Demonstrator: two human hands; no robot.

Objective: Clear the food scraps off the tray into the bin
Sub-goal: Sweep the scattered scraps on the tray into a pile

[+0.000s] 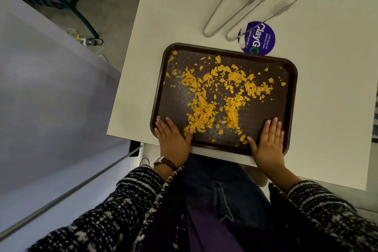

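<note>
A dark brown tray (290, 92) lies on the white table, covered with many orange-yellow food scraps (206, 108) spread over its middle and near half. My left hand (172, 138) lies flat on the tray's near left corner, fingers apart. My right hand (268, 143) lies flat on the near right corner, fingers spread, thumb touching a few scraps. Neither hand holds anything. No bin is recognisable in view.
Two metal tongs (231, 6) (263, 20) lie on the table beyond the tray, one over a round purple sticker (263, 40). The table's left edge (131, 63) drops to the floor with cables (90, 42). A large pale grey surface (51, 98) fills the left.
</note>
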